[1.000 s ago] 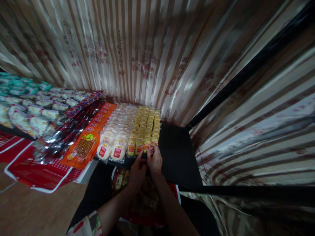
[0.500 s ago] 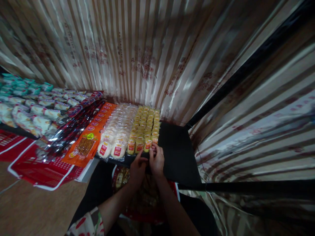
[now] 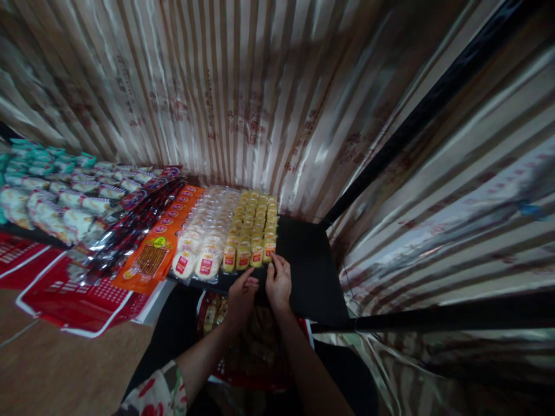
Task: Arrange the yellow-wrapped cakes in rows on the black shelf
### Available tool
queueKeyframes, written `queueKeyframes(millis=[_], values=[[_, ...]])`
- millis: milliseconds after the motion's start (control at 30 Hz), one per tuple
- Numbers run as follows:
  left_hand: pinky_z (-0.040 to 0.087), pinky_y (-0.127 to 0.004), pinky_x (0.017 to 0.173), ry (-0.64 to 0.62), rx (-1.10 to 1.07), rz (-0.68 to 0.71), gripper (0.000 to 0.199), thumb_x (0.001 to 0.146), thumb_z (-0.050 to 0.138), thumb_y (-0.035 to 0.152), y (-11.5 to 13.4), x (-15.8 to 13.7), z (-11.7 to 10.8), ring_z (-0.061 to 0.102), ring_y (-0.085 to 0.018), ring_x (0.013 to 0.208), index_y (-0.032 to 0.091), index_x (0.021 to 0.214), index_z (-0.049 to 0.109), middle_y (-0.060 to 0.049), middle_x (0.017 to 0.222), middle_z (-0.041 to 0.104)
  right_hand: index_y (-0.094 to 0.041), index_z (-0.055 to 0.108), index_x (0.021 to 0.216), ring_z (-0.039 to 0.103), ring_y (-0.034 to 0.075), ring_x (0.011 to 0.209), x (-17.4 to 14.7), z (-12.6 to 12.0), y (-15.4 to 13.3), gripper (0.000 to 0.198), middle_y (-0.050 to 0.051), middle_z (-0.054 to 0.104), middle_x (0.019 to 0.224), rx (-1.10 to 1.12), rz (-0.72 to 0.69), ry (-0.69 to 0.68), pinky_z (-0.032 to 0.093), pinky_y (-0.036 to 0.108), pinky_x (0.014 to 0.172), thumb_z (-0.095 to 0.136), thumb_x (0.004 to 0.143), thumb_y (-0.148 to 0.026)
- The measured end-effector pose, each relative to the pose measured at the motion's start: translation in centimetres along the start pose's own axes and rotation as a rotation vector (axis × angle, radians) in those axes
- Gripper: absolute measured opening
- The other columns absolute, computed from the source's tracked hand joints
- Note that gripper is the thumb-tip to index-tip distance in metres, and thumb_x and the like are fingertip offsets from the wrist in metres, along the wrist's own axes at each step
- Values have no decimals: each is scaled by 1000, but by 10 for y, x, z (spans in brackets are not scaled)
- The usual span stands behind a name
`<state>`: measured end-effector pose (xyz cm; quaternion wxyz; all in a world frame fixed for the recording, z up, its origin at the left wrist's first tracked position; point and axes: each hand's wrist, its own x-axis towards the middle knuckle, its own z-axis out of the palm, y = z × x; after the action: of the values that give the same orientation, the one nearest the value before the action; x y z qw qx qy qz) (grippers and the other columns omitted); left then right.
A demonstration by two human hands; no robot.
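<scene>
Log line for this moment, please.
yellow packets: rows, right of white packets; left hand: near their front edge; right hand: at rightmost front packet; red basket: below hands

A striped curtain (image 3: 195,86) hangs behind an orange packet (image 3: 150,257) and dark shiny packets (image 3: 130,228), a red basket (image 3: 73,303) below them

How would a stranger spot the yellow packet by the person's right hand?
Below the striped sheeting, find the black tabletop. The rightmost goods on it are four columns of yellow packets. Yours is the front packet of the rightmost column, set apart from its neighbours by the right hand at its lower edge.
</scene>
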<state>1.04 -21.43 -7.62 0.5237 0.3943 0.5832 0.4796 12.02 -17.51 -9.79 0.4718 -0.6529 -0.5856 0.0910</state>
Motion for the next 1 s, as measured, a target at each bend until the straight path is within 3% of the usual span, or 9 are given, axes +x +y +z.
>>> queueKeyframes(millis=[267, 500, 600, 700, 767, 833, 933, 1000], values=[[50, -25, 71, 12, 25, 36, 42, 69, 50, 13, -4, 0, 3, 61, -11, 70, 11, 110, 61, -5, 83, 66, -16, 62, 109, 54, 20, 103, 2, -1, -2, 36, 13, 57, 109, 60, -21, -20, 45, 37, 91, 36, 85, -24], [50, -25, 72, 27, 36, 29, 35, 70, 48, 10, -5, 4, 4, 60, -12, 70, 13, 102, 62, -5, 83, 66, -13, 59, 108, 56, 22, 99, 4, -7, -9, 34, 14, 60, 106, 42, 42, -62, 46, 40, 89, 39, 82, -24], [49, -27, 76, -18, 120, 121, 28, 74, 45, 12, -2, -9, -2, 61, -14, 78, 15, 94, 64, -7, 87, 66, -14, 58, 107, 56, 21, 99, -3, -18, -19, 32, 14, 59, 107, 53, 42, -28, 47, 38, 87, 40, 83, -27], [46, -29, 83, -156, 301, 279, 25, 77, 43, 13, -10, -39, -15, 60, -16, 86, 19, 86, 66, -5, 87, 67, -16, 55, 108, 62, 16, 83, -22, -35, -29, 31, 11, 62, 100, 174, 63, -60, 50, 30, 74, 39, 87, -30], [44, -29, 87, -288, 389, 275, 28, 73, 44, 9, -25, -59, -28, 59, -17, 91, 20, 88, 66, -5, 92, 67, -16, 57, 106, 63, 15, 72, -44, -45, -33, 29, 7, 66, 88, 220, 64, -146, 51, 28, 70, 40, 88, -31], [43, -29, 88, -362, 488, 181, 29, 75, 44, 10, -45, -71, -42, 58, -18, 97, 20, 91, 66, -5, 99, 67, -18, 61, 96, 64, 16, 71, -71, -50, -32, 27, 5, 68, 79, 182, 48, -282, 51, 28, 69, 41, 87, -33], [42, -26, 88, -241, 804, -139, 31, 81, 41, 13, -72, -69, -66, 59, -18, 101, 19, 103, 63, -7, 106, 66, -20, 65, 93, 66, 18, 80, -114, -42, -23, 27, 6, 71, 86, 155, 13, -613, 51, 30, 76, 40, 86, -30], [41, -27, 90, -175, 903, -228, 31, 83, 40, 13, -83, -61, -79, 57, -20, 104, 13, 105, 62, -13, 110, 63, -20, 66, 95, 66, 19, 86, -139, -29, -14, 27, 7, 71, 92, 98, 77, -742, 50, 31, 79, 42, 84, -24]])
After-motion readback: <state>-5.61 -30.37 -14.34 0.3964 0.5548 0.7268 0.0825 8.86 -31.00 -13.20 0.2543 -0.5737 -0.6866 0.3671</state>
